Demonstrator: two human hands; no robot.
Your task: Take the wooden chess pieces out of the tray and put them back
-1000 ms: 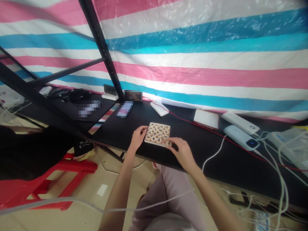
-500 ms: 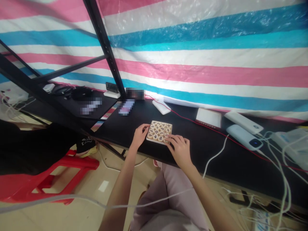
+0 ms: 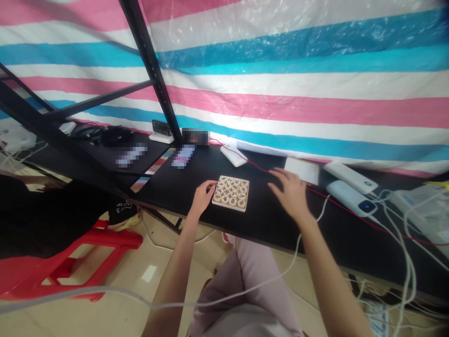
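Note:
A small wooden tray (image 3: 229,204) filled with several round wooden chess pieces (image 3: 232,191) lies on the black table (image 3: 182,187). My left hand (image 3: 201,198) rests against the tray's left edge, its fingers curled on the rim. My right hand (image 3: 290,193) hovers over the table to the right of the tray, fingers stretched out and apart, holding nothing. It is close to a red wire (image 3: 259,168) and a white flat box (image 3: 301,170).
Two white power banks (image 3: 351,187) and tangled white cables (image 3: 403,234) lie at the right. A white remote-like block (image 3: 233,156) sits behind the tray. A black metal frame post (image 3: 150,75) rises at the left; a red plastic stool (image 3: 70,262) stands below.
My right hand has left the tray's near right corner and moved right and away, now open above the table. My left hand stays at the tray's left edge.

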